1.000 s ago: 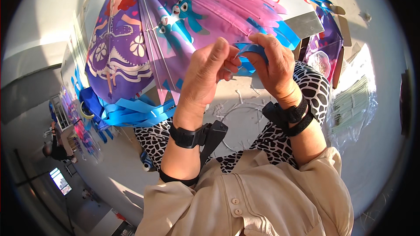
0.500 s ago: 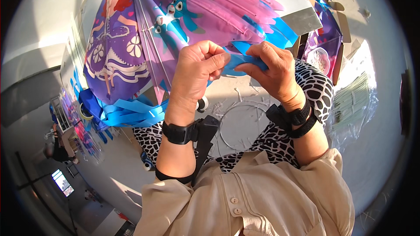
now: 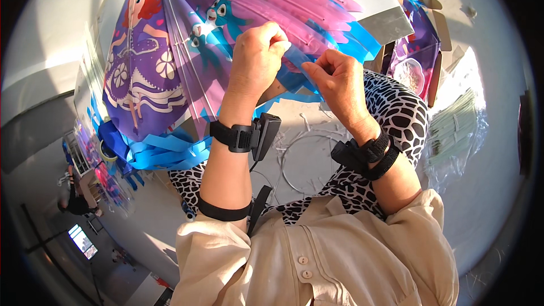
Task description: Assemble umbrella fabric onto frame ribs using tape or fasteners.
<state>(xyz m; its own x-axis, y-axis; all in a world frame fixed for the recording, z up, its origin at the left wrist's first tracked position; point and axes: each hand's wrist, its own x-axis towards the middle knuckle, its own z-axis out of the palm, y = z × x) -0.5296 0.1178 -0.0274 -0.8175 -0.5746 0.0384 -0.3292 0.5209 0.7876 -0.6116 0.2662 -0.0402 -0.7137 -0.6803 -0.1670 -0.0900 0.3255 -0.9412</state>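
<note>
L hand & R hand pinch the blue ribbon btwn thumb and fingers, by the cartoon-print kite; held apart, I'd say, to keep it taut. Can't tell if it's attached, hands block the view.

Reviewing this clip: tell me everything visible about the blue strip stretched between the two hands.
The blue strip is a flat, narrow band that looks thin, smooth and slightly see-through, like film or light fabric. It slopes down in the picture from the left hand to the right hand, each pinching it between thumb and fingers. It overlaps the pink side of the printed sheet in view. Its ends, and whether it joins the blue material behind, cannot be told.
</note>
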